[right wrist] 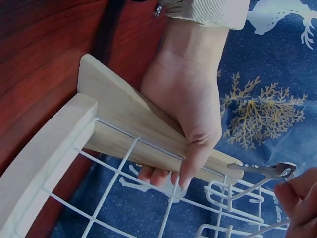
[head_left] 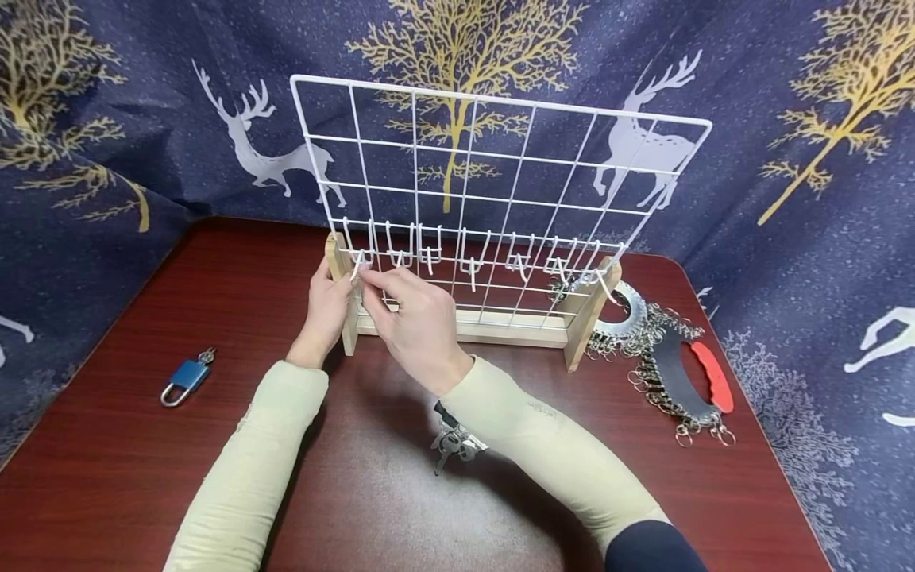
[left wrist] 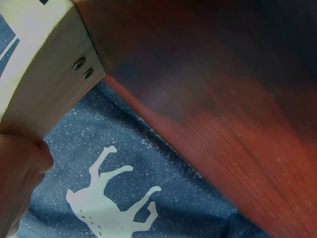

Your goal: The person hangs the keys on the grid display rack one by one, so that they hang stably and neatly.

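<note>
1. Far left on the red-brown table (head_left: pixel 107 453) lies a blue padlock (head_left: pixel 187 376), its shackle towards the person and small keys (head_left: pixel 207 356) at its other end.
2. The left hand (head_left: pixel 325 311) grips the left post (head_left: pixel 349 327) of the rack, thumb on one side and fingertips showing on the other in the right wrist view. The left wrist view shows two screws (left wrist: pixel 79 63) in this post.
3. By the top of that post, at the leftmost hook (head_left: pixel 357 266), the right hand (head_left: pixel 419 318) pinches a key (right wrist: pixel 270 171) by its wide end between thumb and fingers; the blade points at the post. Whether the key touches the hook I cannot tell.
4. Further hooks (head_left: pixel 473 266) run in a row across the white grid (head_left: pixel 503 102), which leans between the posts above a pale wooden bar (head_left: pixel 493 330).
5. Below the right sleeve (head_left: pixel 543 433), partly covered by it, a bunch of keys (head_left: pixel 456 445) lies on the table.
6. The right post (head_left: pixel 589 326) stands at the grid's other end.
7. Beyond it lie a grey ring (head_left: pixel 638 308) and a dark plate (head_left: pixel 672 365) with a red handle (head_left: pixel 713 377), both edged with small metal loops.
</note>
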Demonstrator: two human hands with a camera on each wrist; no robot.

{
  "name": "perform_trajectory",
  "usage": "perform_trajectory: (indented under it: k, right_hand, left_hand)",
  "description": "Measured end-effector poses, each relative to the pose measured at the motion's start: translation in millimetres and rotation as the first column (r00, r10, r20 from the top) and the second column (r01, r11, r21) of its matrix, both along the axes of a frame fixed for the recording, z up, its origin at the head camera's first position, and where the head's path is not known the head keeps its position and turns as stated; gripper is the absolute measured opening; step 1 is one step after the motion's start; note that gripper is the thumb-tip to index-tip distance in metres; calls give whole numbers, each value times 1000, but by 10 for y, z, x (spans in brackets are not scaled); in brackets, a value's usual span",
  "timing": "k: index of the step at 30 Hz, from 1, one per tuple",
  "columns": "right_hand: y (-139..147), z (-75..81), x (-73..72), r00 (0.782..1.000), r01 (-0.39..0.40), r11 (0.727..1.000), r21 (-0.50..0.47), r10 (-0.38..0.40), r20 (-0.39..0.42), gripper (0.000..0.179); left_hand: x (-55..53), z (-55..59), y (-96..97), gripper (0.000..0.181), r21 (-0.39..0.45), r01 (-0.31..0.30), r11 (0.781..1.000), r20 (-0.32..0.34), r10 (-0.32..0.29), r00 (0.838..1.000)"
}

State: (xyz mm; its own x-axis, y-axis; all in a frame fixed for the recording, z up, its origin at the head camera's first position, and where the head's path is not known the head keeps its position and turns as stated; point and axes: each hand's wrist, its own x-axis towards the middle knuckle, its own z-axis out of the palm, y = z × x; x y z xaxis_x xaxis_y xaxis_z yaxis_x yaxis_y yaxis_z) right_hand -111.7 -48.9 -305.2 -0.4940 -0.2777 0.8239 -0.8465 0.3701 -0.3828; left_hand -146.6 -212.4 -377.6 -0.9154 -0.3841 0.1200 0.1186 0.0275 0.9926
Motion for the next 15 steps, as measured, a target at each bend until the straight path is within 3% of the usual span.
perform_trajectory:
  k: [6, 15]
  right_hand:
    - [-37, -2, 4, 997, 80, 996, 49, -81, 6, 13]
    - [-53, 19, -11, 995, 104, 991, 78, -103, -16, 11]
  left_hand:
    - [-7, -5, 5, 37, 11, -9, 1000, -7, 9, 1000]
    - [-12, -21, -5, 36, 7, -11, 1000, -11, 11, 1000]
